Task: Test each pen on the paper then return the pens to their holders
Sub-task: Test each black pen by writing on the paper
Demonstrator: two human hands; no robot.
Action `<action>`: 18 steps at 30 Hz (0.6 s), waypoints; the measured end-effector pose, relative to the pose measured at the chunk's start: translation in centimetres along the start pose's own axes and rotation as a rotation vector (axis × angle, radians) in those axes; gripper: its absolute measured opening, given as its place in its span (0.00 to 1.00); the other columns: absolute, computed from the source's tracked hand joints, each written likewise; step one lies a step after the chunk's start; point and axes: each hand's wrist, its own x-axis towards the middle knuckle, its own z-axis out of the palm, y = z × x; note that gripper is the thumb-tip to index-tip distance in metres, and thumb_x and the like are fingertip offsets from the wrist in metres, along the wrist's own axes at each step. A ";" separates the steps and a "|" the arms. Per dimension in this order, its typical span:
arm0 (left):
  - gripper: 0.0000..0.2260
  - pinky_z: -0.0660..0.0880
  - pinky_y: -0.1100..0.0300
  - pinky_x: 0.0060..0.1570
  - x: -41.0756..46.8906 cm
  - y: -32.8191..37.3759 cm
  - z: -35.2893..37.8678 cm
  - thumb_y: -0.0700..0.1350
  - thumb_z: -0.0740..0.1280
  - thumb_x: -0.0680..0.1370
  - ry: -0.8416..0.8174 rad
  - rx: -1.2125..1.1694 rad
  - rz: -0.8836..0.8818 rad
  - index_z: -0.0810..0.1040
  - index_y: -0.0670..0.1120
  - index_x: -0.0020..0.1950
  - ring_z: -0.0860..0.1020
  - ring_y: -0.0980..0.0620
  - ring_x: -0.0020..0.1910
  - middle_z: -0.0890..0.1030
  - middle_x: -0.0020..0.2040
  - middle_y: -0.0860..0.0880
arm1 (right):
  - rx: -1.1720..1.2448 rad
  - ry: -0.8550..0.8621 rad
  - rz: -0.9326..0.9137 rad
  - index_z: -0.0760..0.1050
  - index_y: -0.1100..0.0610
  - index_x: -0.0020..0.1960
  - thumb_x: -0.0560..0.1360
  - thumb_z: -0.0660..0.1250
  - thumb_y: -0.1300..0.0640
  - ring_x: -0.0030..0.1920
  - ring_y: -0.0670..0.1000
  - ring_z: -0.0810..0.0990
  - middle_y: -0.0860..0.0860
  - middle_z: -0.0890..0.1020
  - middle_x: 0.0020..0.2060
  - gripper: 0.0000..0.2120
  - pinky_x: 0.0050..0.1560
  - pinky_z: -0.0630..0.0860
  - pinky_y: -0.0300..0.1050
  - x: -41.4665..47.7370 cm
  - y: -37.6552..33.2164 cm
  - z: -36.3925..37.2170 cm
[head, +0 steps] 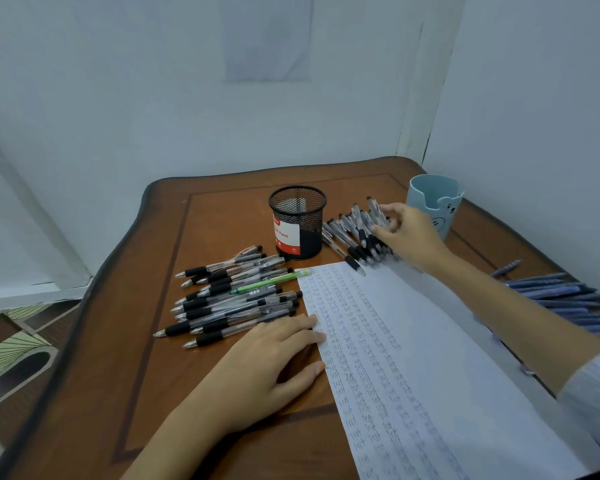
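Head: left hand (274, 362) presses paper (413, 358) — right hand (407, 233) touches pens (350, 233).

A single wide-angle view from the person's head, above the near edge of the table (222, 216), faces forward and down. It sits close: the left hand (260, 368) fills the lower centre, the paper (430, 358) runs off the lower right, and the wall (153, 98) bows across the top.
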 end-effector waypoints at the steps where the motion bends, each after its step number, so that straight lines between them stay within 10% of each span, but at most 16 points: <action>1: 0.24 0.50 0.76 0.64 0.0 0.0 0.0 0.64 0.50 0.78 0.000 0.000 0.000 0.67 0.59 0.71 0.59 0.66 0.71 0.62 0.73 0.64 | -0.022 0.008 -0.007 0.70 0.61 0.68 0.77 0.68 0.58 0.33 0.46 0.71 0.51 0.75 0.34 0.21 0.32 0.67 0.29 0.6 0.0 0.2; 7: 0.24 0.50 0.77 0.63 0.0 0.1 -0.2 0.64 0.50 0.78 -0.014 0.004 0.001 0.66 0.59 0.72 0.58 0.67 0.71 0.61 0.74 0.64 | -0.137 -0.054 -0.037 0.80 0.62 0.57 0.77 0.67 0.58 0.32 0.45 0.69 0.57 0.82 0.41 0.11 0.30 0.67 0.26 2.2 0.1 1.2; 12: 0.24 0.50 0.75 0.64 0.0 0.1 -0.2 0.64 0.49 0.78 -0.015 0.005 0.002 0.66 0.59 0.71 0.59 0.66 0.71 0.62 0.74 0.63 | -0.296 0.097 -0.139 0.80 0.57 0.53 0.78 0.66 0.56 0.41 0.50 0.76 0.54 0.77 0.47 0.07 0.45 0.76 0.48 1.3 -0.1 1.2; 18: 0.23 0.49 0.76 0.64 -0.1 0.2 -0.2 0.63 0.50 0.78 -0.007 0.009 0.004 0.67 0.59 0.71 0.59 0.66 0.71 0.62 0.74 0.62 | -0.035 -0.119 -0.397 0.82 0.55 0.48 0.75 0.70 0.60 0.34 0.37 0.73 0.43 0.76 0.35 0.04 0.33 0.68 0.29 -2.6 -4.3 1.5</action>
